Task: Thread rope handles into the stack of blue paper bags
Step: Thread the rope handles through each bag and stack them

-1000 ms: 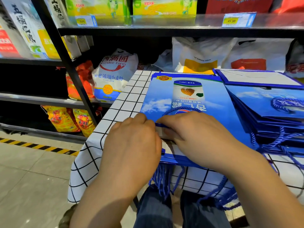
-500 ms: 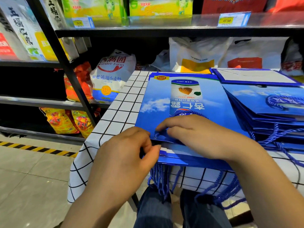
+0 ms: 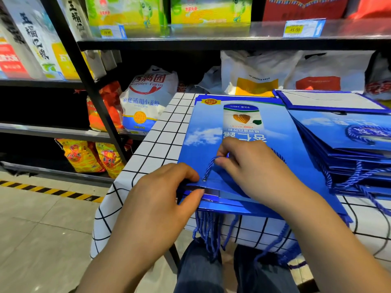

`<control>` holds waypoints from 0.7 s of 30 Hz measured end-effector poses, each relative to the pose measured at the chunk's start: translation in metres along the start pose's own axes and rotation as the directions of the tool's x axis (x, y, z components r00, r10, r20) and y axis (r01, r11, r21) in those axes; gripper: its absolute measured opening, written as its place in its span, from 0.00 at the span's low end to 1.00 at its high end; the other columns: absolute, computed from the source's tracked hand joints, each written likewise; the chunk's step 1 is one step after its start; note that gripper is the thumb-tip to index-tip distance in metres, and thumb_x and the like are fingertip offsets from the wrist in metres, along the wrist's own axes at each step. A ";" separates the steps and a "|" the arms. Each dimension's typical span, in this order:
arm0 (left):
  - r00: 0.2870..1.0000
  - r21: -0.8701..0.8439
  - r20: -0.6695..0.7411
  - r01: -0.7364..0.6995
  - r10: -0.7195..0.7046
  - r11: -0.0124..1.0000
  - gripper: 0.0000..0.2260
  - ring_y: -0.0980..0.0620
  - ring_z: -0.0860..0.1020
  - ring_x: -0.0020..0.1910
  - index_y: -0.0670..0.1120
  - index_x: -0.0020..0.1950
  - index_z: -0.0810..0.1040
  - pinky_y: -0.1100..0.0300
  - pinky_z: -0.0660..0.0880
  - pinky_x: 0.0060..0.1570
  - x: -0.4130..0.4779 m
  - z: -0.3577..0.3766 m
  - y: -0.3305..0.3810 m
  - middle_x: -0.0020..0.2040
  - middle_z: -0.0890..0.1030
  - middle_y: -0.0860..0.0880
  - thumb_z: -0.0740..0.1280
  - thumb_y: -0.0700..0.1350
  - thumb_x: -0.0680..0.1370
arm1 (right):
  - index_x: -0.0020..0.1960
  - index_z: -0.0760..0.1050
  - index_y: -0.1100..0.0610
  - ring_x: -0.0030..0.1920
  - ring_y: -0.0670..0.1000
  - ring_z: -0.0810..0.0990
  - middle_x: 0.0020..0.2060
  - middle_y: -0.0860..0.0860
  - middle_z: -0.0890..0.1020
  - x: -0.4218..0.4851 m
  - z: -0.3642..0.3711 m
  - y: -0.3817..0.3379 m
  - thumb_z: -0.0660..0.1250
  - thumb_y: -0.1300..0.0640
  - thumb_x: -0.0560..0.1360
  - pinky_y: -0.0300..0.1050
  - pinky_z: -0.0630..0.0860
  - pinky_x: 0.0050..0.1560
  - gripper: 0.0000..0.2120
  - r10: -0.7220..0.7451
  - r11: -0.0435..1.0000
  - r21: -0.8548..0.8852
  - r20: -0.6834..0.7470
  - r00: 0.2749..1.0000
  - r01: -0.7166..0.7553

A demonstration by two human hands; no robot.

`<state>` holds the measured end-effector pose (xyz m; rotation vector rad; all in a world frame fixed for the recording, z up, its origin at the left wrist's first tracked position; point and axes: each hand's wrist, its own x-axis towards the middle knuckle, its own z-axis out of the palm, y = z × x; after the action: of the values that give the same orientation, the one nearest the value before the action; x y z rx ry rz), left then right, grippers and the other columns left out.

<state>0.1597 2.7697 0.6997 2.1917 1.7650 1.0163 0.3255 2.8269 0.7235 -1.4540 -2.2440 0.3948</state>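
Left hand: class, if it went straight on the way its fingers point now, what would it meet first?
The left hand pinches the near edge of the top bag. Going on, it would probably first meet the rope at its hole, then the right hand pinching it.

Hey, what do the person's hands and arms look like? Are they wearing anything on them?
The left hand and the right hand are bare: no gloves, rings or watch show. The forearms are bare too, with no sleeve reaching into view. Dark blue trousers show below them.
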 end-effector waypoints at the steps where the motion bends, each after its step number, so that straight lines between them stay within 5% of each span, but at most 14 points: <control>1: 0.999 -0.009 -0.033 0.011 -0.012 1.000 0.07 0.65 0.74 0.45 0.58 0.44 0.75 0.71 0.71 0.42 0.000 0.000 -0.001 0.40 0.77 0.62 0.66 0.56 0.69 | 0.47 0.69 0.45 0.43 0.53 0.73 0.34 0.46 0.74 -0.002 -0.004 -0.001 0.60 0.47 0.76 0.48 0.72 0.43 0.03 -0.013 1.000 0.014 0.010 1.000 0.013; 5: 0.975 -0.009 -0.144 0.168 -0.167 0.986 0.16 0.65 0.75 0.40 0.54 0.49 0.78 0.68 0.70 0.40 -0.001 0.001 -0.004 0.40 0.74 0.64 0.66 0.60 0.66 | 0.60 0.70 0.42 0.51 0.46 0.74 0.48 0.42 0.77 -0.016 -0.021 -0.017 0.57 0.35 0.70 0.45 0.72 0.49 0.22 -0.105 0.988 -0.100 0.122 0.987 0.118; 9: 0.951 -0.140 -0.234 0.171 -0.201 0.975 0.08 0.66 0.77 0.40 0.61 0.41 0.74 0.71 0.70 0.39 0.005 -0.002 0.001 0.36 0.75 0.68 0.69 0.56 0.65 | 0.58 0.71 0.47 0.55 0.50 0.73 0.52 0.46 0.75 -0.023 -0.008 -0.028 0.54 0.34 0.72 0.44 0.63 0.40 0.22 -0.231 0.918 -0.327 0.024 0.973 0.226; 12: 0.937 -0.301 -0.277 0.126 -0.213 0.945 0.10 0.67 0.77 0.43 0.61 0.41 0.74 0.70 0.75 0.39 0.010 -0.007 0.007 0.40 0.81 0.63 0.73 0.54 0.66 | 0.35 0.66 0.51 0.33 0.53 0.77 0.32 0.49 0.78 -0.020 -0.002 -0.030 0.56 0.42 0.71 0.40 0.50 0.26 0.14 -0.229 0.866 -0.461 -0.016 0.973 0.196; 14: 0.923 -0.504 -0.303 0.056 -0.237 0.862 0.13 0.63 0.80 0.45 0.58 0.47 0.75 0.70 0.76 0.42 0.015 -0.010 0.015 0.45 0.82 0.58 0.74 0.49 0.67 | 0.32 0.59 0.52 0.20 0.56 0.70 0.20 0.51 0.73 -0.014 -0.009 -0.032 0.61 0.49 0.67 0.36 0.42 0.28 0.13 -0.249 0.861 -0.479 -0.104 0.963 0.171; 18: 0.934 -0.828 -0.198 0.002 -0.297 0.560 0.23 0.61 0.80 0.51 0.57 0.56 0.71 0.67 0.77 0.47 0.022 -0.002 0.037 0.55 0.79 0.55 0.74 0.44 0.65 | 0.34 0.59 0.53 0.25 0.56 0.61 0.22 0.52 0.68 -0.004 -0.032 -0.032 0.57 0.52 0.75 0.41 0.49 0.24 0.13 -0.227 0.946 -0.296 -0.303 0.926 0.135; 21: 0.994 -0.712 0.001 0.075 -0.106 0.698 0.29 0.70 0.71 0.60 0.65 0.60 0.68 0.65 0.71 0.59 0.027 0.014 0.051 0.60 0.74 0.66 0.70 0.59 0.60 | 0.30 0.57 0.54 0.26 0.49 0.58 0.21 0.49 0.59 -0.005 -0.054 -0.028 0.58 0.54 0.75 0.45 0.53 0.29 0.17 -0.161 0.987 -0.073 -0.600 0.783 0.146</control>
<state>0.2112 2.7828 0.7259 1.5723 1.1599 1.4203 0.3321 2.8107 0.7818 -1.1712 -1.8139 -0.1460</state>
